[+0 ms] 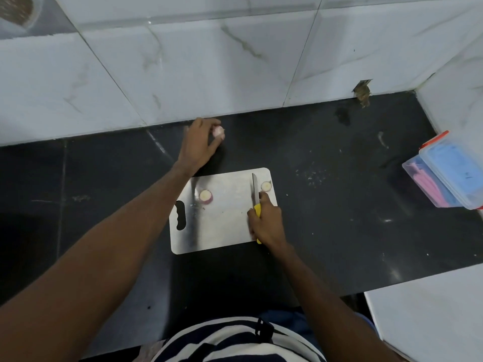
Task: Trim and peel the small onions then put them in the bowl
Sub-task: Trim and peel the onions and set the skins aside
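A person stands at a black counter (339, 205) with a white tiled wall (209, 74) behind it. A shiny metal cutting board (224, 220) lies flat on the counter in front of them.

The left hand (200, 145) reaches past the far edge of the board, close to the wall. Its fingertips pinch a small pale pink onion (218, 131), held up at the tips of the fingers.

The right hand (266, 220) is wrapped tight around the yellow handle of a knife (255, 190). The blade points away from the person and lies over the right side of the board.

Two cut onion pieces sit on the board. One onion piece (206, 196) with a purple skin edge is near the left side, just beside the board's handle hole. The other cut piece (266, 186) sits at the far right corner, just beside the knife blade.

A clear plastic box (449, 176) with an orange clip sits at the right edge of the counter, well apart from the board.
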`<state>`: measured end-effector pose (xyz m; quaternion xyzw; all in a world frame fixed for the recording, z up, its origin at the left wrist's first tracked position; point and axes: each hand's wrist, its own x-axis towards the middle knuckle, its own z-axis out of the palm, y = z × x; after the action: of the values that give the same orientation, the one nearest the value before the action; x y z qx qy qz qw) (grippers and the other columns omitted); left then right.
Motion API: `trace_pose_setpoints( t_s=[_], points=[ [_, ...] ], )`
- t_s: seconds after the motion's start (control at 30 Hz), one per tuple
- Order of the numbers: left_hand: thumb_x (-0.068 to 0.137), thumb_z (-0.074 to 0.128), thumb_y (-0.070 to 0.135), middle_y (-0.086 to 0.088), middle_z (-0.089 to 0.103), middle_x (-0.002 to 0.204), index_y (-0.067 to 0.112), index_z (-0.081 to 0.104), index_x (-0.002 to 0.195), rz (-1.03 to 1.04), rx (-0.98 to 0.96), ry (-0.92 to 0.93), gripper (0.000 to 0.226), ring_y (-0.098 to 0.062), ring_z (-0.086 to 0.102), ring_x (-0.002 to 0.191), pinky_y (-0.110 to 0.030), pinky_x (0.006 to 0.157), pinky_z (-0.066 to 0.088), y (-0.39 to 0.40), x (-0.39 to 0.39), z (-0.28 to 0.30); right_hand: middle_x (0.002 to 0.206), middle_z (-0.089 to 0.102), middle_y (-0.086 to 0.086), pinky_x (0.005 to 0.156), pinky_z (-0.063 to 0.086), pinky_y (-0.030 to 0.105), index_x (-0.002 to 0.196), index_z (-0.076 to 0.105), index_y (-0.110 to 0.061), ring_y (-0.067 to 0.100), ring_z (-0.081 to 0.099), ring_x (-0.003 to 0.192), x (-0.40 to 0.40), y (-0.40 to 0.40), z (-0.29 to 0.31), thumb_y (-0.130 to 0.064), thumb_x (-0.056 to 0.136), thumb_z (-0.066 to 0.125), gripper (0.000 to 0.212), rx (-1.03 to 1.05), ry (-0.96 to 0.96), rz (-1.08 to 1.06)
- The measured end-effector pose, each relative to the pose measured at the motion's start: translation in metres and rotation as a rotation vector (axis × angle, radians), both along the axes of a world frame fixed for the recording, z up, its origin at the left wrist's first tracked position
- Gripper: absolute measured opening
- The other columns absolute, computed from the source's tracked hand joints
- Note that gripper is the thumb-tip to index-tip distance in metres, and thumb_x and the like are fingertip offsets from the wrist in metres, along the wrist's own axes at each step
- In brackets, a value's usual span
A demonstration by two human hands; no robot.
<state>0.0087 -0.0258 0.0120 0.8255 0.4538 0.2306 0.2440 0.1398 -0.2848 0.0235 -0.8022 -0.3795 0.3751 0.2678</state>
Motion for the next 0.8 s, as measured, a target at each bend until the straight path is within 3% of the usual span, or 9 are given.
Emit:
trace_pose_setpoints(
  t_s=[0.17, 0.23, 0.33, 0.43, 0.53, 0.57, 0.67, 0.8],
  points=[
    [0.103, 0.074, 0.036, -0.003, 0.060, 0.125, 0.022, 0.069, 0.134, -0.123, -0.029, -0.011, 0.034, -0.010, 0.057, 0.107, -0.028, 0.092, 0.055, -0.070, -0.018, -0.001, 0.095, 0.074, 0.004, 0.055, 0.045, 0.010, 0.117, 0.064, -0.020, 0.010, 0.065, 0.068, -0.007, -0.004, -0.002, -0.027, 0.099, 0.061, 0.021, -0.026, -0.014, 0.012],
    [0.104, 0.070, 0.045, 0.001, 0.060, 0.126, 0.026, 0.069, 0.132, -0.114, 0.009, 0.050, 0.033, -0.011, 0.057, 0.110, -0.027, 0.088, 0.053, -0.099, -0.023, -0.002, 0.083, 0.071, 0.000, 0.064, 0.050, 0.030, 0.090, 0.066, -0.023, 0.017, 0.065, 0.070, -0.012, -0.006, -0.003, -0.038, 0.092, 0.060, 0.016, -0.036, -0.045, -0.042],
    [0.099, 0.077, 0.043, 0.002, 0.067, 0.130, 0.022, 0.072, 0.124, -0.090, 0.017, 0.071, 0.033, -0.016, 0.060, 0.117, -0.030, 0.087, 0.051, -0.131, -0.027, -0.007, 0.059, 0.064, 0.005, 0.052, 0.056, 0.041, 0.064, 0.054, -0.012, 0.023, 0.065, 0.047, -0.018, -0.013, -0.002, -0.044, 0.088, 0.053, 0.039, -0.058, -0.023, -0.112],
    [0.092, 0.085, 0.039, 0.003, 0.076, 0.111, 0.019, 0.072, 0.116, -0.078, -0.024, 0.095, 0.034, -0.023, 0.068, 0.104, -0.033, 0.084, 0.049, -0.145, -0.027, -0.019, 0.062, 0.068, 0.010, 0.057, 0.059, 0.043, 0.068, 0.058, -0.005, 0.028, 0.069, 0.051, -0.024, -0.018, -0.001, -0.047, 0.089, 0.047, 0.049, -0.088, -0.031, -0.101],
    [0.090, 0.087, 0.040, -0.001, 0.078, 0.101, 0.018, 0.070, 0.124, -0.048, -0.074, 0.053, 0.045, -0.025, 0.065, 0.095, -0.031, 0.080, 0.045, -0.152, -0.028, -0.031, 0.070, 0.065, 0.008, 0.056, 0.044, 0.037, 0.070, 0.055, -0.006, 0.029, 0.064, 0.069, -0.028, -0.018, 0.000, -0.040, 0.097, 0.047, 0.044, -0.123, -0.115, 0.004],
    [0.090, 0.087, 0.040, -0.002, 0.078, 0.100, 0.016, 0.071, 0.124, -0.061, -0.056, 0.044, 0.044, -0.026, 0.065, 0.094, -0.032, 0.083, 0.045, -0.153, -0.030, -0.033, 0.073, 0.063, 0.007, 0.057, 0.042, 0.036, 0.071, 0.053, -0.009, 0.028, 0.063, 0.072, -0.029, -0.018, 0.000, -0.037, 0.101, 0.046, 0.041, -0.131, -0.143, 0.048],
    [0.093, 0.083, 0.040, -0.003, 0.079, 0.110, 0.013, 0.074, 0.120, -0.119, 0.053, 0.024, 0.039, -0.026, 0.071, 0.100, -0.044, 0.107, 0.048, -0.157, -0.036, -0.046, 0.083, 0.067, 0.009, 0.067, 0.057, 0.041, 0.084, 0.054, -0.014, 0.031, 0.069, 0.072, -0.032, -0.020, -0.002, -0.044, 0.105, 0.035, 0.042, -0.148, -0.209, 0.128],
    [0.107, 0.069, 0.029, -0.005, 0.075, 0.127, 0.012, 0.072, 0.139, -0.124, 0.084, -0.015, 0.037, -0.026, 0.070, 0.117, -0.056, 0.124, 0.039, -0.160, -0.044, -0.056, 0.101, 0.067, 0.012, 0.071, 0.044, 0.039, 0.104, 0.058, -0.011, 0.035, 0.066, 0.092, -0.030, -0.021, -0.002, -0.043, 0.112, 0.031, 0.043, -0.169, -0.359, 0.201]
  ],
)
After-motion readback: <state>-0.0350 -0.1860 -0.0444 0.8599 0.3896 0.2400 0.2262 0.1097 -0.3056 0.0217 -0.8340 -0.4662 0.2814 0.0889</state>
